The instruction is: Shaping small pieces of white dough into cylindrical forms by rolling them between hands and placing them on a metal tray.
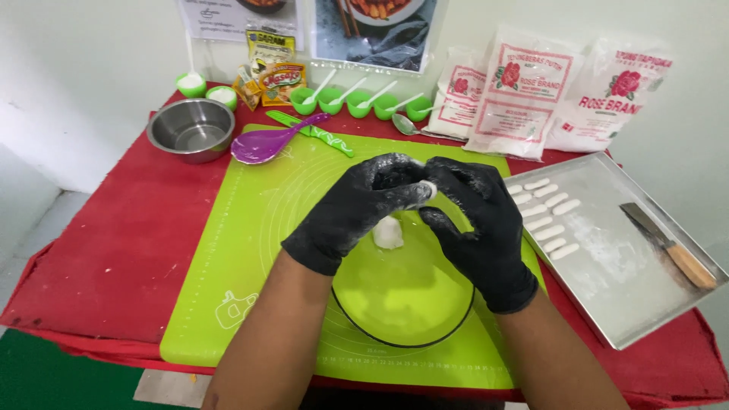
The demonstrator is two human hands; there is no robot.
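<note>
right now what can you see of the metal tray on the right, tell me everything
The metal tray is a shallow rectangular pan, silvery and dusted with white flour, lying flat and skewed on the red cloth beside the green mat. Short white dough logs lie in rows at its left end. A wooden-handled knife rests by its right rim. Neither gloved hand touches it.

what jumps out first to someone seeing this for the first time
Two black-gloved hands, the left hand and right hand, meet mid-frame and pinch a bit of white dough over a lime-green mat; a larger dough lump sits below them. To the right, a metal tray holds a row of small white dough sticks and a wooden-handled knife.
</note>
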